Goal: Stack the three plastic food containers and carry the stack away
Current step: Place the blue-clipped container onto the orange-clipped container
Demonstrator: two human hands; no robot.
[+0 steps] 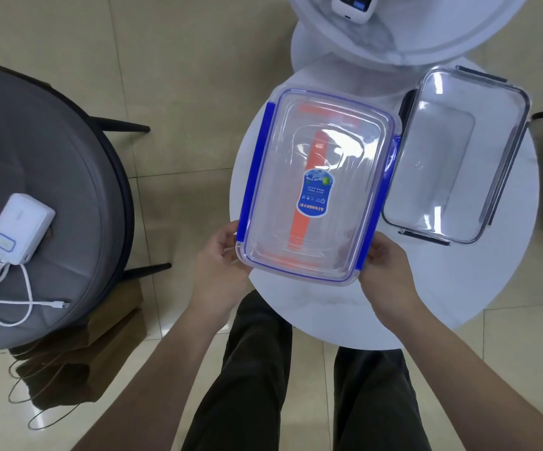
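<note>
A clear container with blue clips and a blue label (315,187) is held over the round white table (478,281). Through its clear lid I see orange parts of another container (307,187) underneath it; whether the two touch I cannot tell. My left hand (221,265) grips its near left corner. My right hand (389,268) grips its near right corner by the blue clip. A clear container with dark grey clips (455,157) lies on the table just to the right, beside the blue one.
A second, higher white round table (410,40) with a small white device (351,4) stands at the back. A grey chair (52,190) at left carries a white power bank (19,227) and cables. A brown paper bag (101,336) lies on the tiled floor.
</note>
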